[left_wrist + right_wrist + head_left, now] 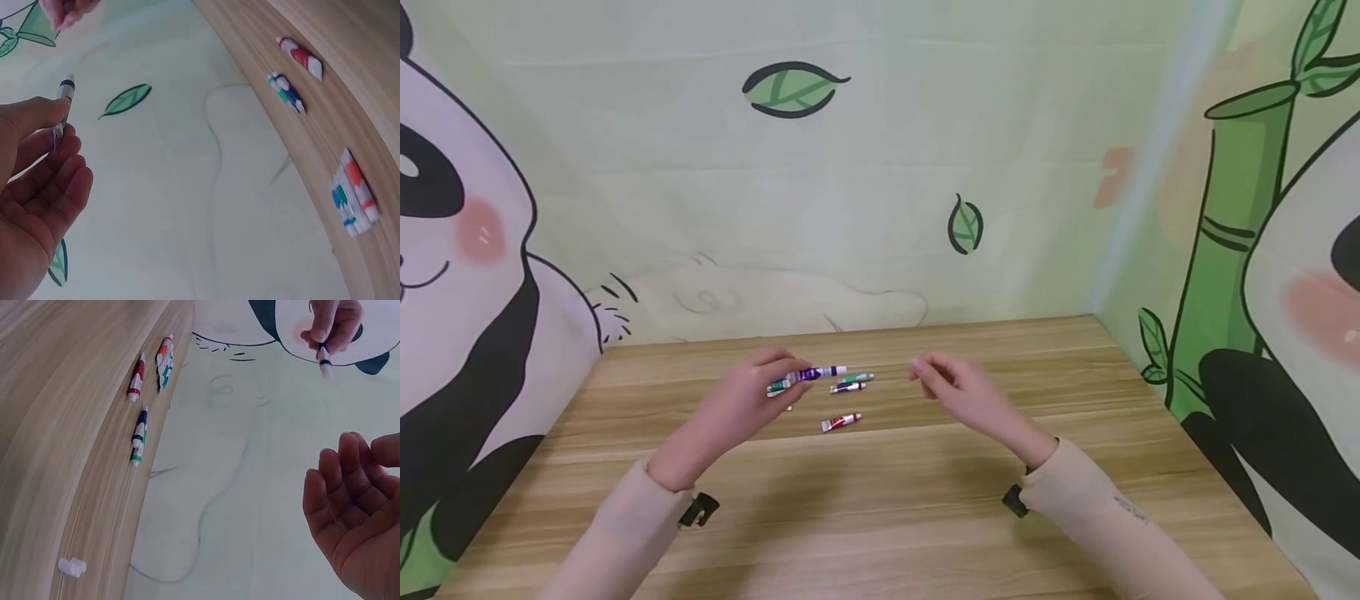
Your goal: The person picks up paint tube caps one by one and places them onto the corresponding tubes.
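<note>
My left hand (pixel 747 392) pinches a small paint tube (pixel 820 373) with a purple-blue label and a white cap, thumb on one side and fingers on the other. In the left wrist view this tube (pixel 65 94) points cap-up, above the table. My right hand (pixel 359 506) is raised with loosely curled fingers, its thumb by the index finger, nothing visible in it. Between the hands on the table lie a green tube (pixel 856 378), a dark blue tube (pixel 848 388) beside it, and a red tube (pixel 841 422) nearer me.
Several more tubes, with orange, green and blue labels, lie side by side in a group (pixel 356 197), partly hidden behind my left hand in the head view. Small white pieces (pixel 72 567) lie on the wooden table (pixel 880 517). A panda-printed backdrop (pixel 880 208) rises behind it.
</note>
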### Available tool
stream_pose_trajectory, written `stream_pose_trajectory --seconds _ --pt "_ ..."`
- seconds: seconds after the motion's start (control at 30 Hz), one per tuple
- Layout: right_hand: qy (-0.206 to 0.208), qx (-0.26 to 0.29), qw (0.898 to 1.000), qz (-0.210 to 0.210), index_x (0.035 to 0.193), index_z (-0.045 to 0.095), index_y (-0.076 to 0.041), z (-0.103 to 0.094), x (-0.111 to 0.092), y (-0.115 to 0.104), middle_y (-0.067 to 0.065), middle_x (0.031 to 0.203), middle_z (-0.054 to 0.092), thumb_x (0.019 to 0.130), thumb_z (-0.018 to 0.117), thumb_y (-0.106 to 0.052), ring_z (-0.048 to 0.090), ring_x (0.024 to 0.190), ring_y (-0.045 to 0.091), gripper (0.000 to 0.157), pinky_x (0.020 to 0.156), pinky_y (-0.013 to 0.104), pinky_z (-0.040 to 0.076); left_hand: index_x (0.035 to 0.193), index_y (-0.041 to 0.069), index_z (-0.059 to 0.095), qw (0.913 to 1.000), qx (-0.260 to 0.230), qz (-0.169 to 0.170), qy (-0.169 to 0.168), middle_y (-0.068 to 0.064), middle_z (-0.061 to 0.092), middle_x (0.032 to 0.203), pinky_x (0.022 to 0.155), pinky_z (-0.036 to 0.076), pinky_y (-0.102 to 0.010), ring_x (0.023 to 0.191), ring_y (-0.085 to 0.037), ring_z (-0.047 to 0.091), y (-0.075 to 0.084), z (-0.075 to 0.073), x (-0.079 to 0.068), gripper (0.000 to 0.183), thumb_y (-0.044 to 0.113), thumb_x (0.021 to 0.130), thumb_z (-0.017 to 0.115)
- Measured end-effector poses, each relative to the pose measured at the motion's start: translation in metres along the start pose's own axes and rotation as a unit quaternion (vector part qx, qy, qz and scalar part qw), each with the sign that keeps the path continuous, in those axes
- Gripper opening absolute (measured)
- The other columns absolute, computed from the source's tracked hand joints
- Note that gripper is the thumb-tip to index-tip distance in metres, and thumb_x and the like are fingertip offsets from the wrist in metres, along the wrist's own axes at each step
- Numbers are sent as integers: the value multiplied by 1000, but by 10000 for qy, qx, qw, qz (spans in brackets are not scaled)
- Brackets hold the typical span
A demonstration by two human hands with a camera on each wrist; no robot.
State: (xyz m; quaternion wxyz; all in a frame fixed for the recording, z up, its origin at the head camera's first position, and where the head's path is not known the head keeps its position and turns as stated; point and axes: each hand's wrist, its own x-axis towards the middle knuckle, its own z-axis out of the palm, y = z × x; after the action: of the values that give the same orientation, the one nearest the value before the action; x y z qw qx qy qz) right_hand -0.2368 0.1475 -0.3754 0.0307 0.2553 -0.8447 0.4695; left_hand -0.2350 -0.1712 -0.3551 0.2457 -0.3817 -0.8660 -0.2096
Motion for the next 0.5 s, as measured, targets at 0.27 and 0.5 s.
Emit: stream_pose_trajectory --seconds 0.27,0.5 --pt "117 -175 9998 -32 107 69 -9 -13 -6 5 4 76 57 108 49 -30 47 60 16 29 53 28 42 103 2 76 9985 284 -450 -158 -5 68 96 63 56 -32 77 -13 62 -12 -18 -16 19 11 87 80" --pt "230 -304 9992 -107 105 69 -10 -19 -9 12 5 75 57 107 51 -28 49 62 16 26 54 27 42 102 3 77 9963 503 -649 -263 -7 67 95 63 55 -33 76 -15 61 -22 -20 -24 20 15 87 81"
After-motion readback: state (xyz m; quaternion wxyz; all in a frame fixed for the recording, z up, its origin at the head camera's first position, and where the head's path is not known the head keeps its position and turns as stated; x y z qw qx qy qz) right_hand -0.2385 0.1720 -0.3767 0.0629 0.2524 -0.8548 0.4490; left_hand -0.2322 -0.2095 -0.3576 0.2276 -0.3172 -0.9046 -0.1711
